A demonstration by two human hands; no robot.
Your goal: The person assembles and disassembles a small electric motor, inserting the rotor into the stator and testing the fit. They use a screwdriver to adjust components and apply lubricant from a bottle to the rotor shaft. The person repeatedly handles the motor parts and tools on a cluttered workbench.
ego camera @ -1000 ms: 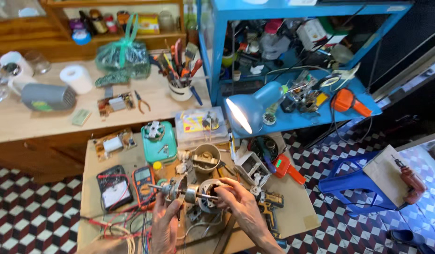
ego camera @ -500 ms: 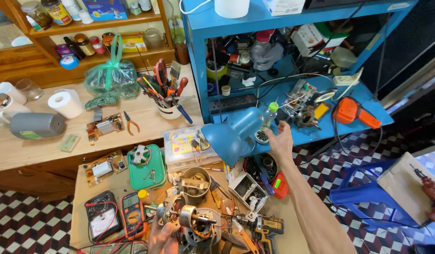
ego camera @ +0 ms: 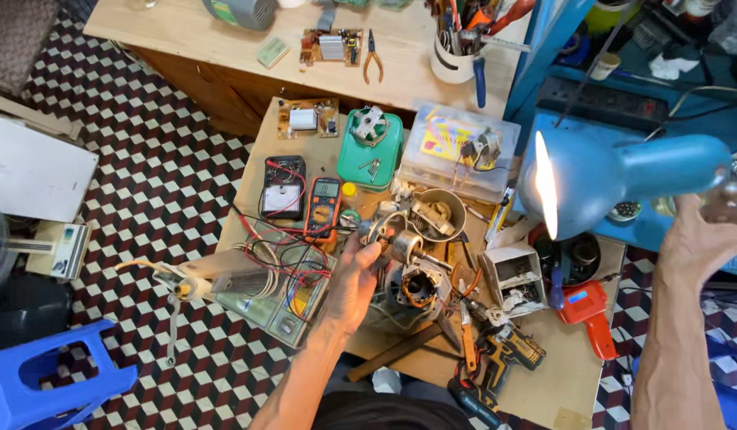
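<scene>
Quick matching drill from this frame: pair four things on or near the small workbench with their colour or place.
1. desk lamp
2. tool cup
3. heat gun
4. left hand

a. white, holding screwdrivers
b. orange, near the table's right edge
c. on the motor part
d. blue, lit

Pairs: 1-d, 2-a, 3-b, 4-c
</scene>
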